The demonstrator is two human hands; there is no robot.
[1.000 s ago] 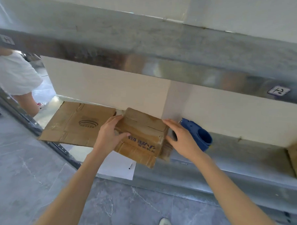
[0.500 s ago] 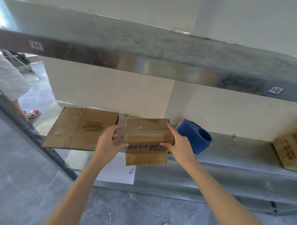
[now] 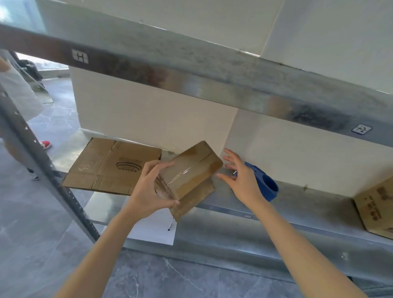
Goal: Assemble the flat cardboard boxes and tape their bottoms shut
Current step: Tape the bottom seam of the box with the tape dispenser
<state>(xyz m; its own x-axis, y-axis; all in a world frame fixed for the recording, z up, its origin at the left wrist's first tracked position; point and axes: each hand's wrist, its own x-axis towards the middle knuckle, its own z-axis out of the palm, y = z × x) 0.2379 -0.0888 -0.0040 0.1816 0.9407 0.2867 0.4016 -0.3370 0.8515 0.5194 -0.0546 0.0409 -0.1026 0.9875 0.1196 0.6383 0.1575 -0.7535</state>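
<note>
**Box in the left hand, dispenser just past the right**

The left hand (image 3: pixel 152 192) holds a small assembled cardboard box (image 3: pixel 190 173) in the air in front of the metal shelf (image 3: pixel 312 205); its fingers (image 3: pixel 161 167) curl over the box's near upper edge and the thumb presses from beneath, so the grip is a clamp on one end; a glossy strip of clear tape shows across the upturned face. The box is tilted, its long axis running from lower left up to the right, and one loose flap hangs below.

The right hand (image 3: pixel 241 180) holds nothing; its fingers are straight and spread, palm turned toward the box's right end, just beside it but apart. The blue tape dispenser (image 3: pixel 266 185) lies on the shelf directly beyond that hand, partly hidden by it; the right hand is plainly the nearer one, and a short reach away from the box would probably meet the dispenser's body.

A flattened carton (image 3: pixel 109 167) lies on the shelf to the left; another brown box (image 3: pixel 382 206) stands at far right; a white sheet (image 3: pixel 156 232) rests on the level below.
</note>
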